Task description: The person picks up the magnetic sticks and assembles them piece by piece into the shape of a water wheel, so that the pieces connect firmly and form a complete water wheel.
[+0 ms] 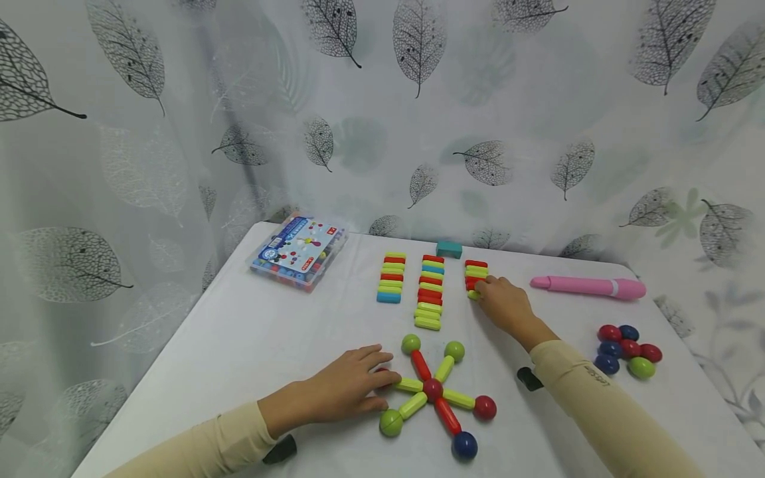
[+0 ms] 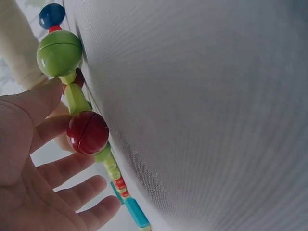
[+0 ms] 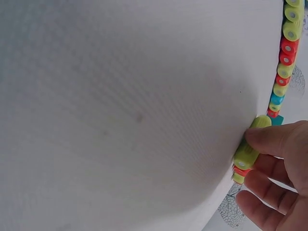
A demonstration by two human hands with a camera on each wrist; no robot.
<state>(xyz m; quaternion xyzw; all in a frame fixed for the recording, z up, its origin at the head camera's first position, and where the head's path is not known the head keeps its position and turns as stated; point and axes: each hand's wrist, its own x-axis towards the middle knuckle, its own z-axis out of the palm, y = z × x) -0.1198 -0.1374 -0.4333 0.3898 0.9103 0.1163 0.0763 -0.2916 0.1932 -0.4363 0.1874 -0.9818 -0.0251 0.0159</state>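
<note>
Nearest the camera, on the white table (image 1: pixel 251 338): a star figure (image 1: pixel 433 390) of magnetic sticks and balls, lying flat. Dark red ball at its centre, six sticks radiating out, each tipped with a ball — green, green, red, blue, green; the sixth tip is under the left hand. Left hand (image 1: pixel 346 388) rests palm down at the figure's left side, fingers straight and slightly spread, fingertips touching the yellow-green stick (image 1: pixel 409 384) that points left. Left wrist view confirms loose, open fingers beside a red ball (image 2: pixel 87 132) and a green ball (image 2: pixel 59 53).

Right of the figure, well apart: a small cluster of loose balls (image 1: pixel 626 349), red, blue and one green, touching one another.

Farther back, three rows of short sticks laid side by side. Right hand (image 1: pixel 505 305) is at the near end of the right-hand row (image 1: pixel 476 271), thumb and fingers pinching a yellow-green stick (image 3: pixel 251 149); it lies at the row's end, against a red one, on the table.

Middle row (image 1: pixel 429 291) is the longest; left row (image 1: pixel 391 277) ends in a blue stick.

Beyond: pink pen-shaped object (image 1: pixel 588 287) to the right, small teal block (image 1: pixel 449 249) behind the rows, clear plastic box (image 1: pixel 299 251) with a printed label at far left. Leaf-print curtain (image 1: pixel 418 99) behind the table.
</note>
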